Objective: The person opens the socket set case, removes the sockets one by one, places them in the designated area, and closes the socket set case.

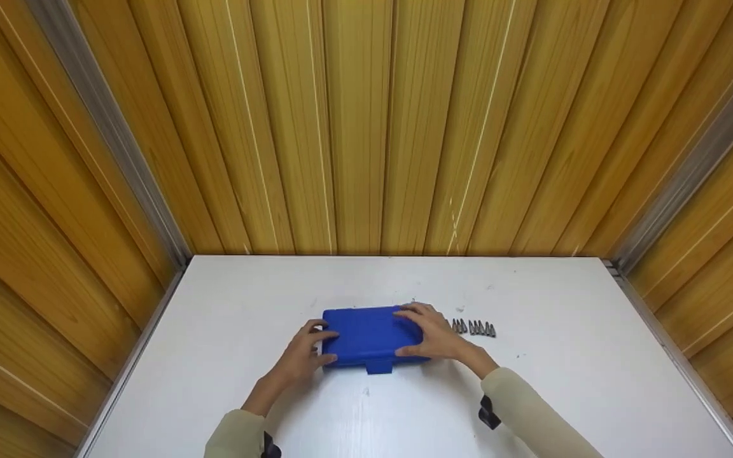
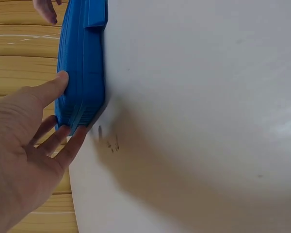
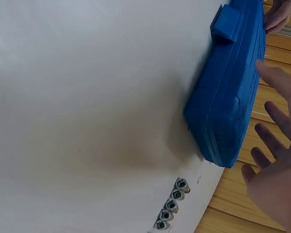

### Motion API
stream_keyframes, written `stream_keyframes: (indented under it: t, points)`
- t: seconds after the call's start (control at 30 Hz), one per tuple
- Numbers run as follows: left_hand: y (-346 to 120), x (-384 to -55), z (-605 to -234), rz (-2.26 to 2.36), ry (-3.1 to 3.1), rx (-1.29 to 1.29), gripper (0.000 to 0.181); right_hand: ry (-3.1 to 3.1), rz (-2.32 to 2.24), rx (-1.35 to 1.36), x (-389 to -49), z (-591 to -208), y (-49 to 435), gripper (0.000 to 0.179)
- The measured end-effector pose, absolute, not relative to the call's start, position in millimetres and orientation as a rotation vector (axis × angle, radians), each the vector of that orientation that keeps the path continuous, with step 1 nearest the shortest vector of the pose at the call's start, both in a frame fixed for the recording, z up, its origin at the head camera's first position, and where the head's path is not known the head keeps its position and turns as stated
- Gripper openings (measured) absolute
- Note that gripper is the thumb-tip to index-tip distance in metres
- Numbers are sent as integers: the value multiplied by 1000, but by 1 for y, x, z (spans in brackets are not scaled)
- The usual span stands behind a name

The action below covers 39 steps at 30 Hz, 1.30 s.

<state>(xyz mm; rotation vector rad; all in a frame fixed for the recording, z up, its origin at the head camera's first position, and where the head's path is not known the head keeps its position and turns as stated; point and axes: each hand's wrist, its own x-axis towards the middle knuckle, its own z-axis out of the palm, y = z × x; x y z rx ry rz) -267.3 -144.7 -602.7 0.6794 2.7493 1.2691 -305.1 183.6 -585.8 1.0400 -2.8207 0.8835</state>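
A closed blue plastic case (image 1: 366, 334) lies on the white table, its latch tab (image 1: 379, 367) at the near edge. My left hand (image 1: 300, 356) holds the left end; in the left wrist view its thumb (image 2: 56, 88) lies on the lid's edge and the other fingers curl round the end. Over the right end is my right hand (image 1: 433, 334), its fingers spread. The right wrist view has these fingers (image 3: 270, 141) apart from the case, with the thumb tip close to the lid. Small metal sockets (image 3: 171, 205) stand in a row just right of the case.
The white table (image 1: 233, 305) reaches back to a wood-patterned panel wall (image 1: 354, 127). Similar panels flank both sides, with metal posts (image 1: 115, 133) at the corners. Small dark marks (image 2: 112, 144) show on the tabletop near the left end.
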Motion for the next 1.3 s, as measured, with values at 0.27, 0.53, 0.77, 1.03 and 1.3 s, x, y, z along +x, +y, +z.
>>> stream_keyframes:
  t: [0.27,0.53,0.77,1.03,1.3]
  points:
    - [-142,-275,-593,1201,2737,636,44,-2897,851,969,-316,-606,160,110]
    - [-146,-277,-594,1239,2746,651,45,-2985,747,877,-318,-600,149,115]
    - [-152,-277,-604,1281,2772,694,46,-3024,734,906,-327,-598,145,121]
    - [-152,-276,-613,1492,2734,678,46,-2897,609,960,-330,-611,147,121]
    - [-147,-273,-619,1542,2757,659,44,-2839,556,941,-328,-619,151,117]
